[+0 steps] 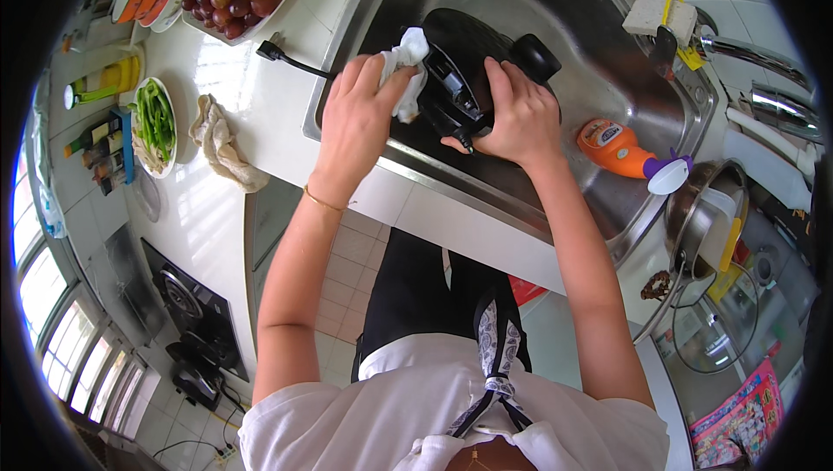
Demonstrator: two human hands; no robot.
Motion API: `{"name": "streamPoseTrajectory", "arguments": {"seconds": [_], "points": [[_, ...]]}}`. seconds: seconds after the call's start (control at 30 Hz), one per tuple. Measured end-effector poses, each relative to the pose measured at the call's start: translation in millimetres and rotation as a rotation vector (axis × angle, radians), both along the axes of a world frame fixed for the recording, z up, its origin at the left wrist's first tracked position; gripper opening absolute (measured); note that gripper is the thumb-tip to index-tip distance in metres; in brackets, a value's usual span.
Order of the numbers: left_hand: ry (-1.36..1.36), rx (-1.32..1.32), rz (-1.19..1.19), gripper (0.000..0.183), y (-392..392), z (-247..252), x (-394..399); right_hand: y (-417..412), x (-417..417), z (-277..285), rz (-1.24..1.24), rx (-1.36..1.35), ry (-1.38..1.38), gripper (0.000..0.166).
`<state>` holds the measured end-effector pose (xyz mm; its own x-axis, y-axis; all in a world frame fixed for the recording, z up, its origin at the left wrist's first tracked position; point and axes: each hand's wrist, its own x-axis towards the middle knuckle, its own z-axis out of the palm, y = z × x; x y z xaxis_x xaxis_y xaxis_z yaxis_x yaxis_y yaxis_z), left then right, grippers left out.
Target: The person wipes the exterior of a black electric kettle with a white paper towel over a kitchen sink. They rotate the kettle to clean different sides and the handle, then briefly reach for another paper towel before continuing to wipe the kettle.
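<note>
Over the steel sink [589, 67], my right hand [524, 113] grips a black appliance [465, 41] at its near right side. An opening with a grey part inside faces my left hand, and a round black knob or cap sticks out on the right. Crumpled in the fingers of my left hand [364, 106] is a white cloth [410, 48], which lies against the appliance's left edge. A black cable with a plug [270, 50] runs over the left rim of the sink, partly hidden by my left hand. The exact kind of appliance is unclear.
An orange spray bottle [608, 145] lies in the sink's right side. Near the chrome faucet [748, 54] is a sponge [660, 20]. Metal pans [680, 217] stand at the right. Leftward are a beige cloth [221, 145], a plate of sliced green peppers [156, 119] and a fruit dish [244, 35].
</note>
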<state>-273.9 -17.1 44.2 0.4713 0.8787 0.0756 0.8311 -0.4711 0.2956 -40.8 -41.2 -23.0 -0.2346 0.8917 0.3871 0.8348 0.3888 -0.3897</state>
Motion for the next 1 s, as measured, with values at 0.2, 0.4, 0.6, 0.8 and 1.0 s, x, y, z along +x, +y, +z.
{"name": "streamPoseTrajectory", "arguments": {"seconds": [0.2, 0.4, 0.6, 0.8, 1.0], "points": [[0.014, 0.171, -0.232, 0.029, 17, -5, 3, -3, -6, -2, -0.035, 0.009, -0.04, 0.112], [-0.131, 0.099, -0.224, 0.025, -7, -15, 16, 1, -2, -6, 0.039, -0.039, -0.125, 0.102], [-0.294, 0.05, -0.088, 0.038, -28, -17, 29, 1, -4, -1, 0.044, -0.076, -0.142, 0.093], [-0.325, 0.096, 0.037, 0.043, -49, -21, 41, -1, -8, -5, 0.045, -0.013, -0.202, 0.085], [-0.378, 0.101, 0.128, 0.046, -65, -24, 52, -2, -9, -13, 0.054, 0.057, -0.285, 0.074]]}}
